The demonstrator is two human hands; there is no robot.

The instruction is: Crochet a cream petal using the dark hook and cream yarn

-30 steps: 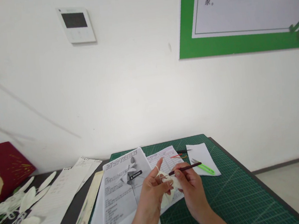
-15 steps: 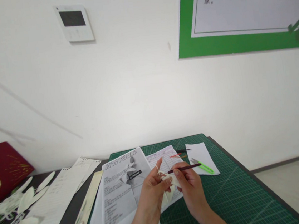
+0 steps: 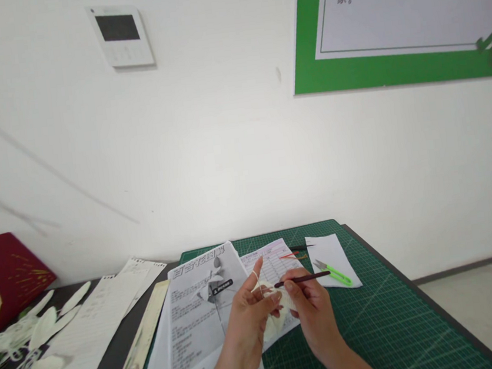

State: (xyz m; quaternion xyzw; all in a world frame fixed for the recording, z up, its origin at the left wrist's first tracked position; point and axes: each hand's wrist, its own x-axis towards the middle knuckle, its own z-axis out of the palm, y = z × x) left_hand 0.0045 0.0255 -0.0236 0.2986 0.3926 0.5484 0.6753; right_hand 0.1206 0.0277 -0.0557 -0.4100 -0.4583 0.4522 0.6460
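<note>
My left hand (image 3: 251, 308) pinches a small piece of cream crochet work (image 3: 288, 299), with its index finger raised and white yarn (image 3: 256, 275) looped around that finger. In my right hand (image 3: 310, 304) is a crochet hook (image 3: 303, 278) with a dark handle, held like a pen. The hook's tip points left and meets the work near my left fingertips. My right fingers also touch the edge of the piece. Below the hands, more cream material (image 3: 273, 327) lies over a printed form. Fingers hide the exact stitch.
Thread snips (image 3: 334, 273) with green handles rest on white paper (image 3: 332, 246) on the green cutting mat (image 3: 368, 324). A printed pattern sheet (image 3: 208, 319) and a ruler-like strip (image 3: 141, 338) lie left. Farther left are white crocheted petals (image 3: 44, 329), yarn and a red bag (image 3: 5, 277).
The hook has moved slightly left and down, nearer to my left fingers. My left index finger and its yarn have shifted a little left.
</note>
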